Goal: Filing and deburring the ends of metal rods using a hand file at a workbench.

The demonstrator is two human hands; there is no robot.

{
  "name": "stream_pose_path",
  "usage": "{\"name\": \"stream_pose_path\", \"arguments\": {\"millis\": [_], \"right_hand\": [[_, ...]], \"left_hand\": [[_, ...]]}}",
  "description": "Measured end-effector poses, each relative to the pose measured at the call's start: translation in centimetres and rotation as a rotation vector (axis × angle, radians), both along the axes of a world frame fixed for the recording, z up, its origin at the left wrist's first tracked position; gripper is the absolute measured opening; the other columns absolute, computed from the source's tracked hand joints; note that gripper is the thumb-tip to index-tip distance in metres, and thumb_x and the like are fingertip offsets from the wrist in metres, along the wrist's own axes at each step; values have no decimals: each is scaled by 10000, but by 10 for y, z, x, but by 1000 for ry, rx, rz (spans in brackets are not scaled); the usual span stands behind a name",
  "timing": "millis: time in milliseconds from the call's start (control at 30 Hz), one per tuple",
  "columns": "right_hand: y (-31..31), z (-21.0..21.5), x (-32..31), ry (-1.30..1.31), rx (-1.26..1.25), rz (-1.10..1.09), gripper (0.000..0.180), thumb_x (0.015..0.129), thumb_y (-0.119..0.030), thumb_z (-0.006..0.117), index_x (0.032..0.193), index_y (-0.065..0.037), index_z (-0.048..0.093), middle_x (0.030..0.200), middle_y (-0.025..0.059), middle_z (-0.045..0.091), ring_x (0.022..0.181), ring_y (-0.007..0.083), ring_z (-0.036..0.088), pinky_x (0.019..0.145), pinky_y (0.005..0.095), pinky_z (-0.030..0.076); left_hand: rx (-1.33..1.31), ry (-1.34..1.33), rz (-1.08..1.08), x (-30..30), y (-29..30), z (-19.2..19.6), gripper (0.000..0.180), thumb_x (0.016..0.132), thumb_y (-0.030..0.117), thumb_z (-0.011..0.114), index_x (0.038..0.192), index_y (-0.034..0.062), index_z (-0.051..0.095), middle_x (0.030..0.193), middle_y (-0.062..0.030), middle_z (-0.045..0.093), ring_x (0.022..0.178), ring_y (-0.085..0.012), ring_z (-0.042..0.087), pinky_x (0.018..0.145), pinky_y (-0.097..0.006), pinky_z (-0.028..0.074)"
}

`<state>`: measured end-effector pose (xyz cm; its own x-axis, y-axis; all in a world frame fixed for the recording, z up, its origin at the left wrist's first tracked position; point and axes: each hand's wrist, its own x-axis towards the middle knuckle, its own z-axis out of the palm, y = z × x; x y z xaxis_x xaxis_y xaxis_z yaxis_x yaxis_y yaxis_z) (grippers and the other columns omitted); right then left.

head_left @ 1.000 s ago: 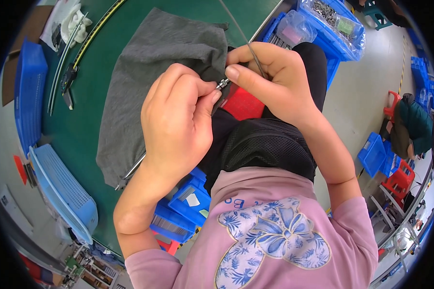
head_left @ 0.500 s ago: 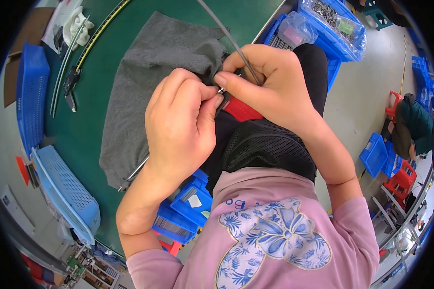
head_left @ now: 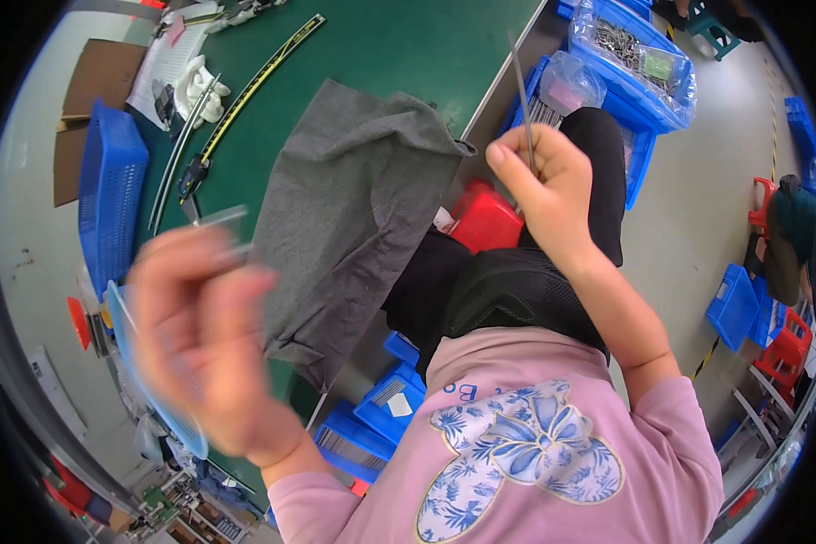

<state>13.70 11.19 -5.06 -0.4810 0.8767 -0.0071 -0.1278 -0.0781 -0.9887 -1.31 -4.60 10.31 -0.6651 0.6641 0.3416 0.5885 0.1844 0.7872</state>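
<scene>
My left hand (head_left: pixel 204 335), smeared by motion, is raised at the left over the light blue basket (head_left: pixel 195 440). Bright streaks of a slim metal rod (head_left: pixel 227 216) stick out by its fingers; most of that rod is hidden or blurred. In my right hand (head_left: pixel 548 186), closed above my lap, a thin grey rod (head_left: pixel 519 77) is pinched and points away from me. Between the hands a dark grey cloth (head_left: pixel 354 199) lies creased on the green table, its near edge hanging toward my lap. A red box-like thing (head_left: pixel 485 218) sits by my thighs below the right hand.
On the green table (head_left: pixel 399 45) lie a yellow-black measuring strip (head_left: pixel 263 82), a caliper-like tool (head_left: pixel 193 177), thin tubes (head_left: pixel 177 159) and a white glove (head_left: pixel 195 91). A blue basket (head_left: pixel 113 195) stands at the left edge. Blue bins (head_left: pixel 639 77) with metal parts are far right.
My hands have parted: the left swung left off the cloth toward the basket, while the right shifted slightly right with its thin rod. The cloth now lies untouched. The view has shifted a little.
</scene>
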Motion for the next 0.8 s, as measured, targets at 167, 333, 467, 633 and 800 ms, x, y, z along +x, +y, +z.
{"name": "stream_pose_path", "arguments": {"millis": [167,333,467,633,800], "right_hand": [[-46,-6,0,148,-80,187,129,872,-133,704,869,-11,662,613,-75,478,558,9,383,485,225,272],[-79,8,-10,272,-272,456,181,930,-144,656,969,29,696,709,-49,577,629,13,444,552,201,356],[-82,20,-12,273,-326,445,283,995,-222,549,1021,35,663,543,-58,445,430,20,351,413,207,234],[-75,8,5,266,-340,368,236,976,-181,585,931,37,661,687,-10,559,583,30,448,535,204,335],[-69,9,8,165,-411,290,183,947,-136,643,896,38,661,743,-29,609,660,14,491,580,184,378]], "left_hand": [[465,101,115,-69,-117,110,208,991,95,499,1053,-103,518,1126,-157,499,934,-242,533,834,-347,482],[1012,-151,52,-61,-150,100,190,987,15,461,1118,-123,450,1053,-185,446,992,-268,506,895,-396,465],[1185,-840,-198,-50,-105,18,180,962,-2,506,1091,-125,480,1022,-193,545,977,-268,570,930,-393,496],[1328,-971,128,-41,-75,-45,190,1015,72,435,967,-87,529,935,-179,569,898,-260,605,936,-420,556],[1383,-1054,353,-43,-66,-66,180,1025,80,413,991,-81,487,920,-164,542,857,-248,596,930,-420,562]]}}
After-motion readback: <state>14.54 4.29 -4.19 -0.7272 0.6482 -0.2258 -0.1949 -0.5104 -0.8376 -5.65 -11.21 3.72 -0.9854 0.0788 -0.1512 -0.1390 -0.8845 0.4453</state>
